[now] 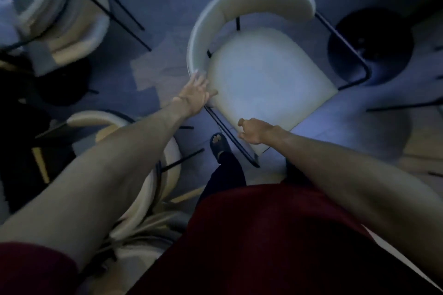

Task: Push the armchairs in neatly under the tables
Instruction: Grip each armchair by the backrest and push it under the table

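**Inspector:** Two hands are at one cream upholstered armchair with a curved backrest and thin black metal frame (261,74). It stands in the middle of the floor, angled, with the round black table base (370,46) just beside its far right side. The left hand (195,96) lies flat with fingers spread against the near end of the backrest, clamped on nothing. The right hand (255,133) hovers at the seat's front edge, fingers loosely curled, apart from the cushion as far as I can judge.

**Clerk:** Risks?

**Inspector:** A push from one side only would likely swing the chair rather than slide it straight. Its black frame could strike the table base. The person's sandalled foot (219,145) sits close to the frame's near rail and could be caught.

**Clerk:** Limits of view?

**Inspector:** The light is dim and the edges are blurred. No tabletop can be clearly made out. A second cream armchair (134,175) lies partly behind the left arm.
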